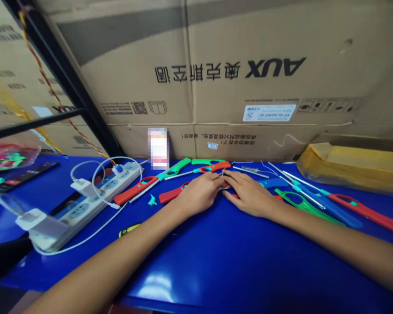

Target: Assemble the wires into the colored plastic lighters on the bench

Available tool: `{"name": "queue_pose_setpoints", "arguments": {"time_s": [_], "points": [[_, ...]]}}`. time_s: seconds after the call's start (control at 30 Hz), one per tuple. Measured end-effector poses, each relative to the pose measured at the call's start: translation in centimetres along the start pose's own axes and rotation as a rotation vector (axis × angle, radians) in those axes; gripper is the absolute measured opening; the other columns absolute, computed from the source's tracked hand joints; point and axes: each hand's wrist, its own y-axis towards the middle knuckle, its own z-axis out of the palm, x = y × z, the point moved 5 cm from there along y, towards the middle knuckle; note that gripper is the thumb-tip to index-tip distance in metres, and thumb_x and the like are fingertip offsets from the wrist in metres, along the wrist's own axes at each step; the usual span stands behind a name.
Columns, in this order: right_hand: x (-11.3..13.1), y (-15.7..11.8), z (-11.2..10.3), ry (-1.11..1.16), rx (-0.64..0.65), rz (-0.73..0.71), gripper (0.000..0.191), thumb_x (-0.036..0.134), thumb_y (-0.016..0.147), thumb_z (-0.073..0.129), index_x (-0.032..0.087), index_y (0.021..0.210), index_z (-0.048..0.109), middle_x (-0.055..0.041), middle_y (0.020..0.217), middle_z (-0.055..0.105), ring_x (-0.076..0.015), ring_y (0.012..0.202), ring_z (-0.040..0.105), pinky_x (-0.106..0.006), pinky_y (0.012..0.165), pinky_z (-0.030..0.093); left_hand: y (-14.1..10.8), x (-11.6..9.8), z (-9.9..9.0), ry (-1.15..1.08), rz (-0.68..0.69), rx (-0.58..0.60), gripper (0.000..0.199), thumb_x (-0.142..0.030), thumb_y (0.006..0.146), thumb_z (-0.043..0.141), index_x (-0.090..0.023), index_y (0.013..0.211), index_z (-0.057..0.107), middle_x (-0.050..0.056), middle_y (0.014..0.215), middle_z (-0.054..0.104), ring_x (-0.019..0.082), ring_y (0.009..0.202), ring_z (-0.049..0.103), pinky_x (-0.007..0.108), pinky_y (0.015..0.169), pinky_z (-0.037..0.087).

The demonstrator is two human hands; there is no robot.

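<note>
White plastic power strip (94, 202) at left; glossy red lighter (132, 193) just beside it. Left hand (199, 192) curled, right hand (250, 192) flatter, meeting at thin white wire (223, 173) between them; grip hidden, cannot tell. Fine fingerwork seemingly in hand, calling for steadiness. Smooth blue lighter (341, 211) right, on counter (209, 266).

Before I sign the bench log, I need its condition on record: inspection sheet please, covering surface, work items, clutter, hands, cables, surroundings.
Surface: blue tabletop, glossy.
Work items: red-handled tool, green-handled tool, blue-handled tool; more lie around the hands.
Clutter: small teal piece; yellow-and-black object, partly hidden by the left forearm.
Hands: left hand and right hand meet at something thin and white; grips unclear.
Cables: white cable beside power strip; red-and-yellow wire hanging.
Surroundings: large carton behind; yellowish box at right.
</note>
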Motion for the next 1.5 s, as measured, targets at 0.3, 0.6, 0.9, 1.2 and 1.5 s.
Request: {"name": "queue_pose_setpoints", "arguments": {"time_s": [0.3, 0.6, 0.9, 1.2, 1.5], "points": [[0.0, 0.1, 0.1, 0.017, -0.002, 0.006, 0.043, 0.041, 0.106, 0.059, 0.023, 0.145, 0.063, -0.0140, 0.153, 0.062, -0.0354, 0.140, 0.061, -0.060, 0.118, 0.052, -0.1, 0.4, 0.3, 0.000, -0.025, -0.007, 0.025, -0.007, 0.102, 0.052, -0.016, 0.116, 0.071, 0.011, 0.116, 0.073, 0.025, 0.110, 0.070, 0.043, 0.099, 0.060], [0.1, 0.1, 0.0, 0.021, -0.003, 0.002, 0.042, 0.040, 0.106, 0.057, 0.023, 0.143, 0.064, -0.0143, 0.152, 0.063, -0.0349, 0.140, 0.061, -0.060, 0.118, 0.052, 0.0, 0.0, 0.2, -0.023, 0.018, -0.026, 0.029, -0.001, 0.099, 0.050, -0.015, 0.113, 0.071, 0.011, 0.110, 0.072, 0.024, 0.109, 0.068, 0.042, 0.100, 0.058], [-0.1, 0.0, 0.2, 0.012, -0.003, 0.012, 0.052, 0.042, 0.105, 0.059, 0.023, 0.153, 0.057, -0.0140, 0.154, 0.062, -0.0345, 0.142, 0.060, -0.058, 0.119, 0.052, 0.0, 1.0, -0.7, -0.144, -0.042, -0.114, 0.039, 0.002, 0.092, 0.053, -0.020, 0.120, 0.070, 0.009, 0.122, 0.072, 0.022, 0.111, 0.070, 0.040, 0.098, 0.060], [0.3, 0.2, -0.3, 0.041, 0.016, 0.025, 0.051, 0.041, 0.106, 0.058, 0.024, 0.154, 0.056, -0.0136, 0.151, 0.064, -0.0342, 0.139, 0.061, -0.058, 0.118, 0.052, 0.0, 2.1, -1.9, -0.142, -0.158, -0.238, 0.041, 0.002, 0.083, 0.054, -0.020, 0.113, 0.073, 0.005, 0.110, 0.072, 0.017, 0.090, 0.069, 0.033, 0.087, 0.059], [0.4, 0.3, -0.4, 0.021, 0.017, 0.013, 0.040, 0.041, 0.109, 0.055, 0.024, 0.143, 0.063, -0.0132, 0.148, 0.065, -0.0325, 0.136, 0.063, -0.058, 0.117, 0.053, -0.1, 3.1, -2.0, -0.115, -0.200, -0.297, 0.033, 0.000, 0.089, 0.052, -0.019, 0.104, 0.073, 0.006, 0.107, 0.076, 0.019, 0.093, 0.072, 0.035, 0.087, 0.061]]}}
